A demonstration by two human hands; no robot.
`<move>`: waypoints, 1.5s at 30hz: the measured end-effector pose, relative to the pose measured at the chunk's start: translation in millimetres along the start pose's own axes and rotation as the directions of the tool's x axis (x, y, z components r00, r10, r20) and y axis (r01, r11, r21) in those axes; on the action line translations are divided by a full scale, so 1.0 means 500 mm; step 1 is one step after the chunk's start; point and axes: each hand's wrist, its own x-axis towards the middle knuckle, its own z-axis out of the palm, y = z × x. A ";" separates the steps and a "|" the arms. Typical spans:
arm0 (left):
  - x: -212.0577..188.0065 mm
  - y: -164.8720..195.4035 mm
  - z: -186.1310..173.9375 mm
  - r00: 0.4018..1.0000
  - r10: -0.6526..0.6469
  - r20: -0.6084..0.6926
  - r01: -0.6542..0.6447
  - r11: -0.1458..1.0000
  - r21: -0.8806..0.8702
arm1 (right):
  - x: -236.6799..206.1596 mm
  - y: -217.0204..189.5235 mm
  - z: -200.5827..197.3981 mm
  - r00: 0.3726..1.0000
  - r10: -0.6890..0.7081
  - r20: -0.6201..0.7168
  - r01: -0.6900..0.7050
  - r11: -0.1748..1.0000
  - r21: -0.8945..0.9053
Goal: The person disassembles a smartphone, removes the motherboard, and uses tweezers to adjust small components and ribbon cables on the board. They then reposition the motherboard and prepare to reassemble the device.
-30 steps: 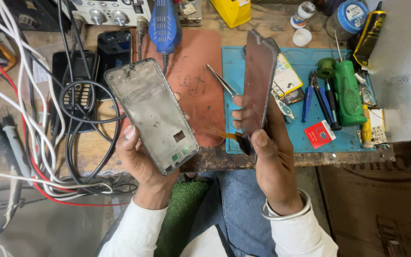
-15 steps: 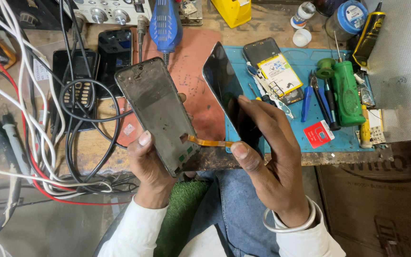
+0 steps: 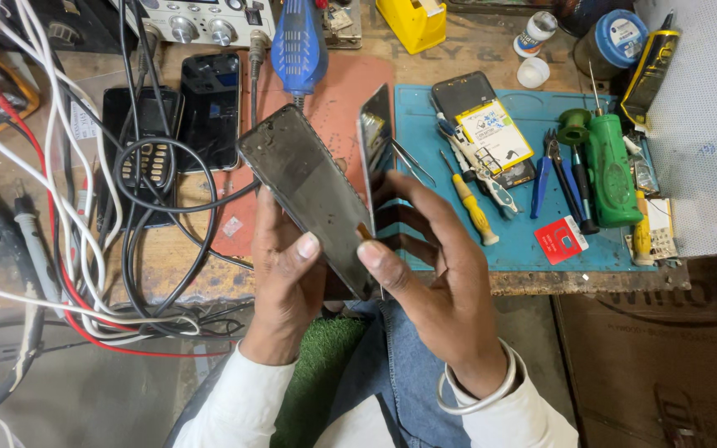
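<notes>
The left hand (image 3: 288,270) gripped the phone frame (image 3: 309,187), its long axis slanting away up-left; just right of the frame, the right hand (image 3: 433,274) held the screen panel (image 3: 373,133) edge-on.

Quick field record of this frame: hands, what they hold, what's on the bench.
left hand: grips phone frame, tilted, thumb on its face
right hand: holds display panel edge-on beside the frame
link: orange flex strip between the two parts
bench mat: blue, carries yellow screwdriver, green tool, red card
left of bench: tangled cables, two dark phones
</notes>
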 end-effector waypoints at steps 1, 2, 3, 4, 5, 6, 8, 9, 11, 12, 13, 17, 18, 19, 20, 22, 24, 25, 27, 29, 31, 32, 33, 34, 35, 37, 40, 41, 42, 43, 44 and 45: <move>0.001 0.000 -0.001 1.000 0.011 0.015 -0.012 1.000 0.021 | 0.001 0.002 0.000 1.000 0.005 0.012 -0.005 0.999 -0.042; 0.001 -0.001 0.000 0.999 0.021 0.030 -0.022 0.999 0.042 | 0.002 0.004 0.000 0.999 -0.038 0.020 0.040 0.992 -0.118; 0.001 -0.002 -0.001 0.999 0.031 0.044 -0.033 0.998 0.062 | 0.004 0.005 0.001 0.996 -0.079 0.033 0.084 0.978 -0.192; 0.002 -0.002 -0.001 0.998 0.024 0.054 -0.027 0.998 0.056 | 0.006 0.006 0.000 0.992 -0.119 0.048 0.128 0.956 -0.265; 0.002 -0.002 -0.002 0.998 0.016 0.065 -0.020 0.999 0.050 | 0.007 0.007 -0.001 0.989 -0.131 0.065 0.145 0.945 -0.294; 0.002 -0.002 -0.003 0.997 0.010 0.076 -0.014 0.999 0.045 | 0.009 0.006 -0.003 0.986 -0.144 0.084 0.163 0.933 -0.322; 0.001 -0.003 -0.005 0.997 0.003 0.080 -0.007 0.999 0.043 | 0.011 0.005 -0.003 0.990 -0.120 0.076 0.138 0.935 -0.326; 0.000 -0.003 -0.006 0.997 0.001 0.081 -0.004 0.999 0.042 | 0.012 0.005 -0.002 0.995 -0.082 0.051 0.094 0.949 -0.302; 0.002 -0.006 -0.010 0.997 -0.007 0.075 0.004 0.999 0.051 | 0.013 0.004 -0.003 0.999 -0.037 0.024 0.042 0.960 -0.276; 0.002 -0.008 -0.011 0.997 -0.012 0.073 0.008 0.998 0.055 | 0.013 0.003 -0.004 0.999 -0.030 0.019 0.034 0.961 -0.275; 0.001 -0.009 -0.012 0.997 -0.014 0.074 0.010 0.999 0.054 | 0.012 0.002 -0.005 1.000 -0.020 0.013 0.023 0.962 -0.273; 0.001 -0.012 -0.014 0.998 -0.006 0.070 0.003 0.999 0.046 | 0.008 -0.003 -0.007 0.988 -0.132 0.076 0.151 0.919 -0.364; 0.002 -0.012 -0.013 0.998 0.004 0.067 -0.007 0.999 0.044 | 0.006 -0.005 -0.007 0.988 -0.131 0.082 0.152 0.915 -0.374; 0.003 -0.012 -0.012 0.998 0.010 0.060 -0.013 0.999 0.052 | 0.004 -0.006 -0.006 0.987 -0.130 0.089 0.155 0.910 -0.384; 0.003 -0.012 -0.012 0.999 0.016 0.052 -0.020 0.998 0.061 | 0.001 -0.007 -0.006 0.988 -0.125 0.093 0.152 0.906 -0.396; 0.003 -0.010 -0.012 0.999 0.019 0.043 -0.022 0.997 0.072 | -0.002 -0.009 -0.007 0.988 -0.114 0.101 0.146 0.896 -0.420; 0.003 -0.010 -0.012 0.999 0.008 0.046 -0.012 0.997 0.075 | -0.003 -0.007 -0.008 0.986 -0.120 0.118 0.158 0.897 -0.412; 0.003 -0.010 -0.013 0.999 0.006 0.048 -0.009 0.997 0.073 | -0.003 -0.007 -0.008 0.985 -0.122 0.123 0.163 0.898 -0.409; 0.003 -0.010 -0.014 0.998 -0.002 0.056 -0.002 0.998 0.070 | -0.003 -0.006 -0.009 0.980 -0.144 0.136 0.187 0.896 -0.403; 0.003 -0.011 -0.014 0.998 0.004 0.065 -0.008 0.998 0.069 | -0.002 -0.007 -0.009 0.978 -0.154 0.138 0.197 0.895 -0.400; 0.002 -0.011 -0.013 0.997 0.004 0.072 -0.009 0.998 0.060 | 0.001 -0.008 -0.007 0.979 -0.151 0.133 0.193 0.897 -0.398; 0.002 -0.011 -0.012 0.997 0.001 0.078 -0.005 0.999 0.053 | 0.003 -0.008 -0.006 0.980 -0.147 0.131 0.188 0.902 -0.389; 0.002 -0.011 -0.012 0.997 -0.003 0.083 -0.001 0.999 0.044 | 0.005 -0.009 -0.004 0.981 -0.143 0.129 0.183 0.906 -0.381; 0.003 -0.011 -0.012 0.996 -0.003 0.086 -0.001 0.999 0.044 | 0.007 -0.009 -0.003 0.982 -0.139 0.127 0.177 0.911 -0.372; 0.003 -0.010 -0.013 0.996 -0.004 0.089 0.000 0.999 0.043 | 0.009 -0.010 -0.003 0.982 -0.136 0.132 0.177 0.910 -0.375; 0.002 -0.010 -0.013 0.996 -0.006 0.092 0.003 0.999 0.041 | 0.010 -0.011 -0.002 0.982 -0.129 0.140 0.173 0.909 -0.379; 0.003 -0.010 -0.014 0.995 -0.011 0.101 0.007 0.999 0.036 | 0.013 -0.011 -0.004 0.974 -0.161 0.157 0.212 0.890 -0.404; 0.003 -0.009 -0.014 0.994 -0.015 0.104 0.011 0.999 0.035 | 0.013 -0.010 -0.004 0.974 -0.161 0.158 0.212 0.891 -0.402; 0.003 -0.009 -0.015 0.994 -0.018 0.107 0.015 0.999 0.034 | 0.013 -0.009 -0.004 0.974 -0.161 0.160 0.213 0.891 -0.400; 0.003 -0.009 -0.015 0.994 -0.023 0.111 0.019 0.999 0.034 | 0.013 -0.008 -0.005 0.974 -0.161 0.161 0.213 0.892 -0.398; 0.004 -0.008 -0.016 0.993 -0.028 0.114 0.024 0.999 0.035 | 0.013 -0.008 -0.004 0.973 -0.162 0.163 0.215 0.892 -0.398; 0.003 -0.007 -0.017 0.993 -0.033 0.116 0.029 0.999 0.035 | 0.012 -0.006 -0.003 0.973 -0.162 0.165 0.216 0.891 -0.398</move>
